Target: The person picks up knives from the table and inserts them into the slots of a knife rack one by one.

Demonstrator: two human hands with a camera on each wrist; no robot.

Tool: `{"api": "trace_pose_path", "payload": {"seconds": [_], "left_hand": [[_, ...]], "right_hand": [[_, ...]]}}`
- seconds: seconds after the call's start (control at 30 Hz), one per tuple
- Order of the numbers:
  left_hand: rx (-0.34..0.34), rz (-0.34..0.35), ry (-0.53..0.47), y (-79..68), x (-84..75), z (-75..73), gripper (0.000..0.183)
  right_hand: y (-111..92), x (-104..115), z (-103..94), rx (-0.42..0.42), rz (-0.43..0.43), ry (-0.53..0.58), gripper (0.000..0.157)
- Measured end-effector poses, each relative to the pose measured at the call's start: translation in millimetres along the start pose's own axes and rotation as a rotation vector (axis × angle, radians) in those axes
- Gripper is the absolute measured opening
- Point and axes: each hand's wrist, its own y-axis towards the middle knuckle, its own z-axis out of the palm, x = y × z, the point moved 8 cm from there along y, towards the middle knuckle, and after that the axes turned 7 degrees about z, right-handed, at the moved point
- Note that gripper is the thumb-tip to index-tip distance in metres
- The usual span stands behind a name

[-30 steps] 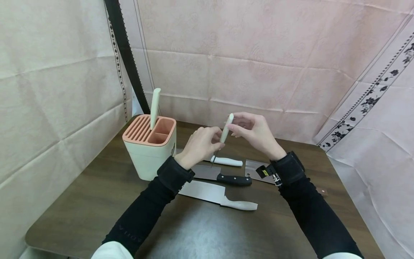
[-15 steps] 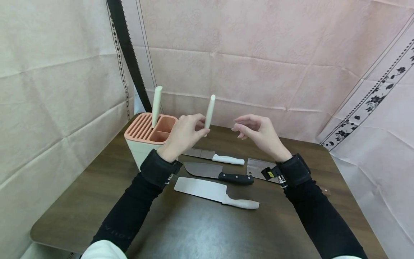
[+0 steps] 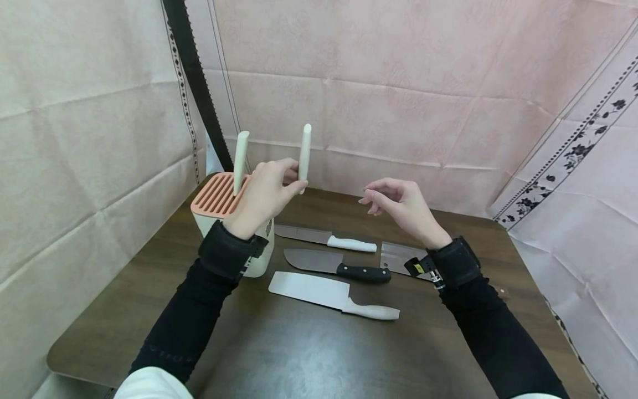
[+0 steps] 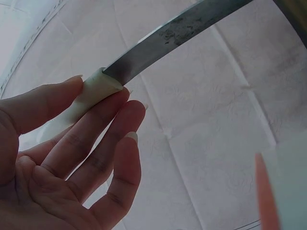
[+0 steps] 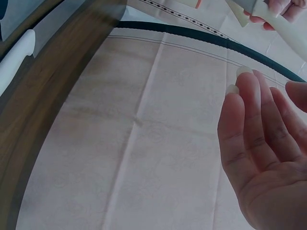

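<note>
My left hand (image 3: 266,191) pinches a knife by its pale green handle (image 3: 305,152), thumb against fingers near the blade end. In the left wrist view the steel blade (image 4: 177,38) extends away from the handle, with dark marks on it. The hand is in front of the right part of a knife block (image 3: 211,202), which has a pink slotted top and a pale body. Another pale-handled knife (image 3: 241,160) stands upright in the block. Over the back of the table my right hand (image 3: 399,205) hovers with loosely bent fingers, holding nothing.
On the brown table (image 3: 164,310) lie a white-handled knife (image 3: 351,244), a black-handled knife (image 3: 364,273) and a white cleaver (image 3: 311,289). A broad metal blade (image 3: 399,257) lies partly under the right wrist. Cloth (image 3: 389,122) hangs behind the table.
My left hand has carried the knife left, up to the block, and its handle now points more upright. The right hand has let go of that knife and stayed roughly in place.
</note>
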Motion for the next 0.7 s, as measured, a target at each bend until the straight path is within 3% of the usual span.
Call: {"api": "trace_pose_path", "payload": {"seconds": [0.37,0.7], "left_hand": [[-0.035,-0.032,-0.067,2.7,5.1,-25.9,0.029],[-0.101,-0.019,-0.019,5.2,7.4,-45.7,0.025]], "right_hand": [[-0.4,-2.0,2.1,0.007,0.023,-0.014,0.016],[-1.5,-5.2,2.6,0.016,0.028,-0.019,0.016]]}}
